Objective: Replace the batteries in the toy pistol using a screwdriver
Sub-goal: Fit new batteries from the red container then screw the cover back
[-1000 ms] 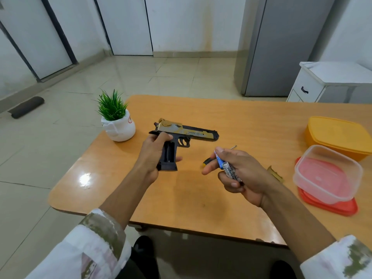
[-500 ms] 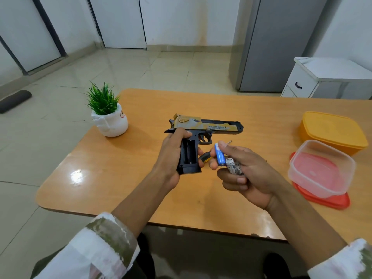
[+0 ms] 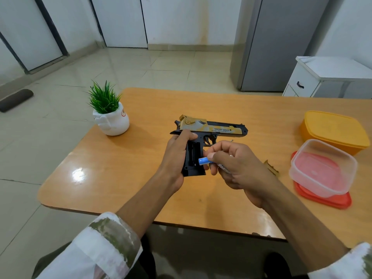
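Now the right hand (image 3: 239, 168) has brought the blue battery (image 3: 204, 161) up to the open grip bay of the toy pistol (image 3: 209, 135), pinching it, second cell tucked in the palm. Left hand (image 3: 177, 156) wraps the grip; insertion looks next.

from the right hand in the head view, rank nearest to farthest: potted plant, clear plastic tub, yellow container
From the right hand:
1. clear plastic tub, just to its right, on the red lid.
2. yellow container, farther right and back.
3. potted plant, far across on the left, beyond the toy pistol.
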